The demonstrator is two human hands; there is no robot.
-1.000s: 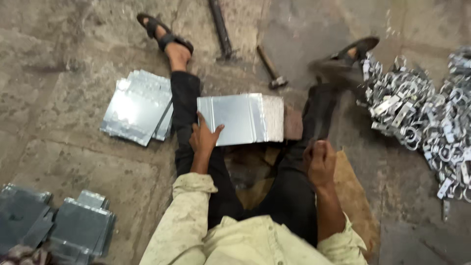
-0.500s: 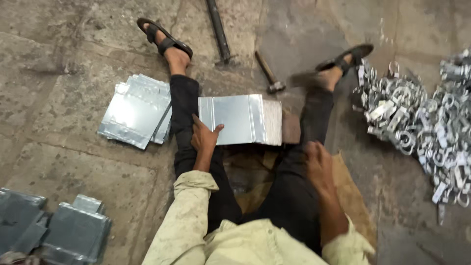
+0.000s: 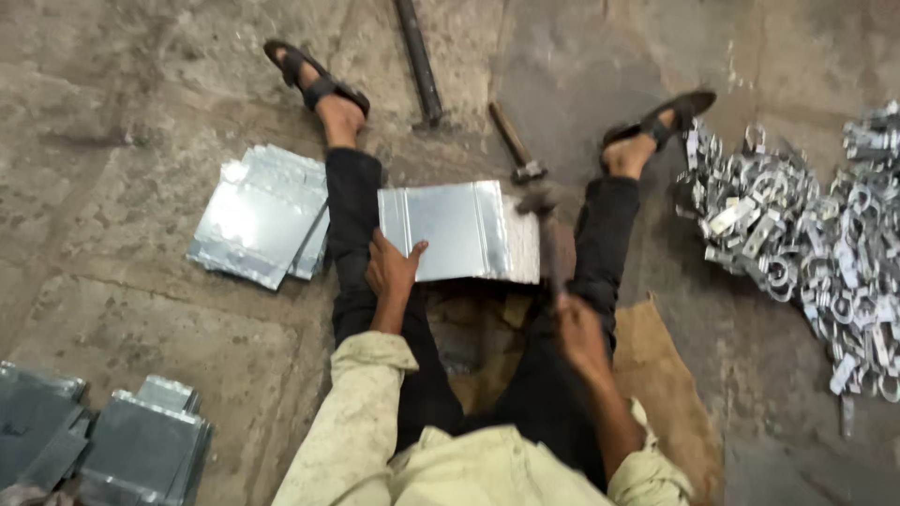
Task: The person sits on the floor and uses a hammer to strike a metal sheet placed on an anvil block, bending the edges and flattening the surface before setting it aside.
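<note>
Left hand (image 3: 392,269) flat on ribbed shiny metal sheet (image 3: 457,231); blurred right hand (image 3: 578,330) gripping wooden-handled hammer (image 3: 547,239).

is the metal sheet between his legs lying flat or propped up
Lying flat: the metal sheet rests face-up, the left hand pressing its near edge.

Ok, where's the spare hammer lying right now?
The spare hammer lies on the floor between the person's feet, just beyond the metal sheet, right of the dark metal bar.
</note>
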